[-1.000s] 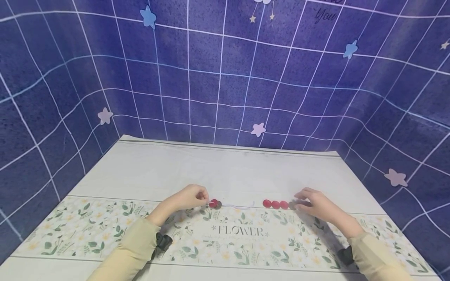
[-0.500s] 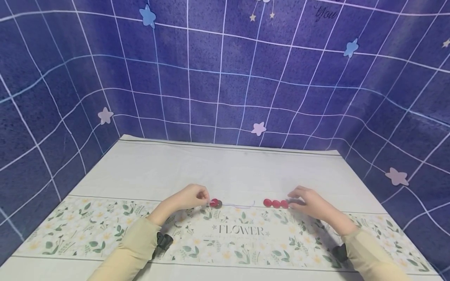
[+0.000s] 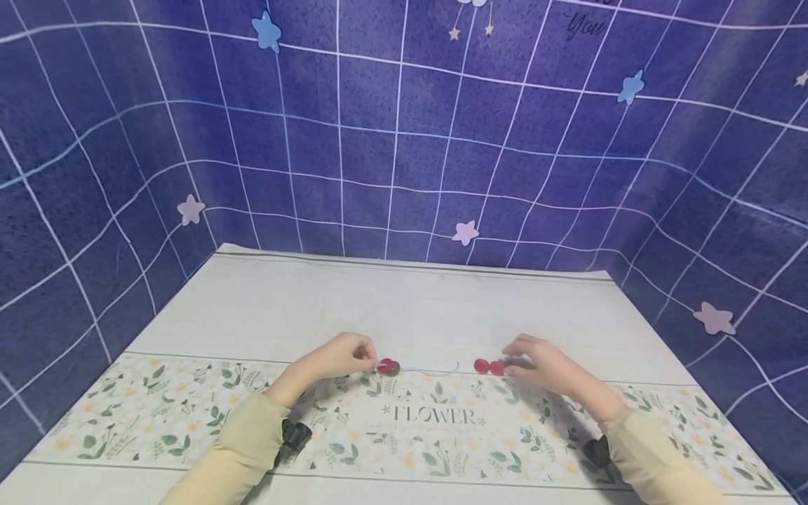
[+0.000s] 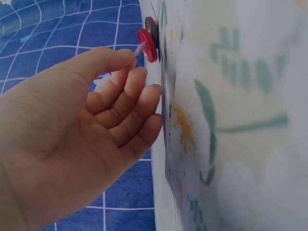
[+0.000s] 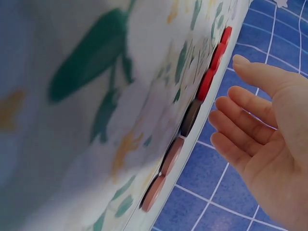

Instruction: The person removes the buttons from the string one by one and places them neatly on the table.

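Note:
My left hand [image 3: 346, 352] pinches the end of a pale lilac lace [image 4: 139, 49] between thumb and forefinger. That lace passes through a flat round red button [image 4: 147, 45]; a dark brown button [image 4: 152, 31] lies against its far side. From there the loose lace runs rightward across the cloth in the head view. My right hand [image 3: 543, 361] hovers by a row of buttons with fingers and thumb apart, holding nothing. In the right wrist view the row has red buttons [image 5: 206, 85], a dark brown button [image 5: 191, 118] and two pinkish-brown buttons [image 5: 172, 156], partly hidden by the hand in the head view.
A white cloth [image 3: 404, 301] with a floral band [image 3: 353, 442] covers the table. Blue curtains [image 3: 404, 154] with white grid lines and stars stand around the back and sides.
My right hand has moved left along the button row, covering more of it in the head view. The left hand stays put, still pinching the lace.

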`<state>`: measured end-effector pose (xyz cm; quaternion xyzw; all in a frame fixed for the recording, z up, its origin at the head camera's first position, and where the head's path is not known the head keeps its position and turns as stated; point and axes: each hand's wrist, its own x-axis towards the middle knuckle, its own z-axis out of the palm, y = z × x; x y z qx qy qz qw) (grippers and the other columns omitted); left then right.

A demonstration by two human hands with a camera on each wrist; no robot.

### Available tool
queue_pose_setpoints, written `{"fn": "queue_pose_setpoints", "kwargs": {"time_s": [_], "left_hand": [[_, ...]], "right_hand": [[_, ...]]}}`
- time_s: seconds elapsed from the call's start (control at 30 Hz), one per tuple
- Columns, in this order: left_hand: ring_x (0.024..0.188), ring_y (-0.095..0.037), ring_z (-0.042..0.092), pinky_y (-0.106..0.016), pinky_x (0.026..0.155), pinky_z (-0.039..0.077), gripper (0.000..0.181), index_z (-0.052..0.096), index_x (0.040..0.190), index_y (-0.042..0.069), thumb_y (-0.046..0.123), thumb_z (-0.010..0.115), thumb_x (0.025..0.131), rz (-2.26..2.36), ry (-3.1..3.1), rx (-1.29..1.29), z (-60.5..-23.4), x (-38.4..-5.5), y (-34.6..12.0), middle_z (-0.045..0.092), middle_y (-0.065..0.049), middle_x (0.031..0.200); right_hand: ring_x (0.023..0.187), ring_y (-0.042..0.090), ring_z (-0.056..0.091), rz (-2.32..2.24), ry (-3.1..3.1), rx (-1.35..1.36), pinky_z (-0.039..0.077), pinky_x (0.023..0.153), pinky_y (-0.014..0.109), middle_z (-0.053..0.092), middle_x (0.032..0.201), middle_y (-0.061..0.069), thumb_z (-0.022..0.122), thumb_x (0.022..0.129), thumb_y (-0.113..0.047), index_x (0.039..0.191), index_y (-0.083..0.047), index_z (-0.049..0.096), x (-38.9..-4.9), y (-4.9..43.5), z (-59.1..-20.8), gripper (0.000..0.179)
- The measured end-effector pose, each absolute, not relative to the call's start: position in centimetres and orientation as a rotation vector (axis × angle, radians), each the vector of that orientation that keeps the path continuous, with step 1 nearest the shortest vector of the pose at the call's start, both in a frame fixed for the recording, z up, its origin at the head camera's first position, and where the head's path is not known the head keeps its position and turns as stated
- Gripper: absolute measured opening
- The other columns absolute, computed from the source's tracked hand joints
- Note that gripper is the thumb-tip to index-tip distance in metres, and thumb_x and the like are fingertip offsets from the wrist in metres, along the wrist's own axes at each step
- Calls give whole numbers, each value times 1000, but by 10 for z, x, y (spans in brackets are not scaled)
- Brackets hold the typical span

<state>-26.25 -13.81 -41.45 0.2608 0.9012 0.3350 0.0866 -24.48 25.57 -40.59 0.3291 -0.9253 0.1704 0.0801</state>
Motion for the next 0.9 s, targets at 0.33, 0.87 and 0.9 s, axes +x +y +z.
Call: {"fn": "queue_pose_setpoints", "kwargs": {"time_s": [0.33,0.87,0.9], "left_hand": [[70,-9,55,-23,64,48,6,63,83,9,15,63,83,991,2691,772,-415,-262,-139,61,5,75],[70,-9,55,-22,63,48,4,64,84,10,14,63,84,999,2683,790,-416,-263,-139,61,5,76],[70,-9,55,-22,63,48,4,64,84,10,14,63,84,1000,2683,788,-416,-263,-139,62,4,76]], "right_hand": [[96,23,63,518,-2785,999,50,86,40,66,99,6,69,83,-23,106,-2,64,-248,239,-403,31],[95,23,63,518,-2753,1069,50,87,40,65,100,6,68,84,-22,104,-2,66,-252,214,-400,28],[95,23,63,510,-2748,1079,50,87,39,65,100,5,68,84,-22,103,-3,66,-252,213,-400,28]]}}
